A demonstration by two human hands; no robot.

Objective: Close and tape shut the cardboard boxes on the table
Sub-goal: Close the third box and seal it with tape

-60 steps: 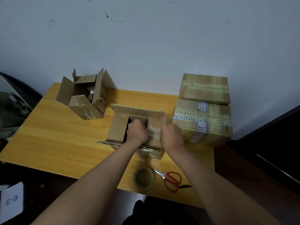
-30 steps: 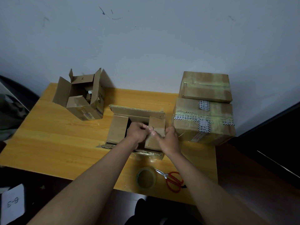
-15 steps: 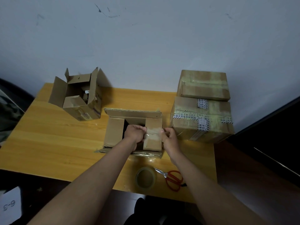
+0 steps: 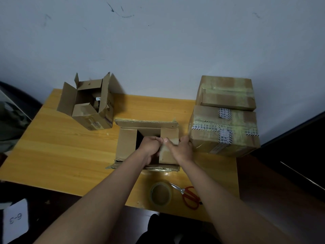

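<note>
Both hands [image 4: 151, 147] pinch the corrugated cardboard flap [image 4: 169, 138].

The tabletop [image 4: 58, 155] is smooth, varnished yellow wood with visible grain. All boxes are matt brown corrugated cardboard; the open centre box [image 4: 126, 145] shows fluted flap edges. The sealed boxes [image 4: 226, 131] carry glossy clear tape. The tape roll [image 4: 161, 195] is translucent plastic. The scissors [image 4: 188, 195] have metal blades and glossy red handles.
</note>
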